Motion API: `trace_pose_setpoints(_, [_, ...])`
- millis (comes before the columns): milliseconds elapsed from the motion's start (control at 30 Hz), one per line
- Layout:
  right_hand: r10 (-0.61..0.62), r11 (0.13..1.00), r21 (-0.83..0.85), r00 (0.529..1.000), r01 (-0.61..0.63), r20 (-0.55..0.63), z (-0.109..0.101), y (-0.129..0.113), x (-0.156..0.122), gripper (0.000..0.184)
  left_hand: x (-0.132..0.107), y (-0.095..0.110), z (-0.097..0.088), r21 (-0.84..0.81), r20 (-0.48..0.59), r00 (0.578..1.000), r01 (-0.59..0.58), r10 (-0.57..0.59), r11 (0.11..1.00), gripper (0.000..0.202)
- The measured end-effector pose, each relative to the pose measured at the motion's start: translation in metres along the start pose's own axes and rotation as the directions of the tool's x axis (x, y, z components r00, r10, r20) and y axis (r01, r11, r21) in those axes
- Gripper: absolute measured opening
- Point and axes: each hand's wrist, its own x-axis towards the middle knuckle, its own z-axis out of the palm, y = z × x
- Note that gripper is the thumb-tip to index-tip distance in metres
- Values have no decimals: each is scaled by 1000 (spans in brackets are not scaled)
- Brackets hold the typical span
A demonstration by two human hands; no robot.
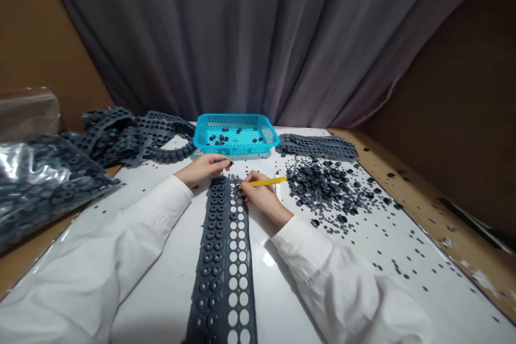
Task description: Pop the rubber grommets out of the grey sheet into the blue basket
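Note:
A long black rubber sheet (221,279) lies lengthwise in front of me. Its left rows hold thick black rings, while most of the right rows are open round holes with white tabletop showing through. My right hand (264,196) is closed around a slim yellow-handled tool (268,181) at the far end of the right rows; the tool's tip is hidden by the fingers. Just left of it, my left hand (206,167) pinches a small black rubber piece (228,163) between thumb and fingers, over the sheet's far end.
Behind the hands stands a blue basket (237,149) with several black pieces inside. A pile of black bits (322,185) spreads on the right, before a flat stack of rubber sheets (318,146). Perforated sheets (108,134) and a clear bag of rings (48,188) sit left.

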Motion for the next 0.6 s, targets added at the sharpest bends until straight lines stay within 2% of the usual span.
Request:
trace_pose_setpoints(167, [-137,989,-62,990,135,-26,-3,-1,-4,7,-5,12,-1,-160,45,998,45,-38,986,60])
trace_pose_setpoints(367, [-246,965,-102,967,240,-57,-8,-7,-6,8,-11,27,1,-213,41,999,38,-30,976,61])
trace_pose_setpoints(500, [-271,961,-87,959,264,-81,-9,-10,-7,8,-5,30,-3,-162,-18,1000,-15,13,987,62])
trace_pose_setpoints(600, [-274,961,-64,958,269,-87,-7,-9,-7,8,20,33,-16,-63,-138,988,-71,62,996,55])
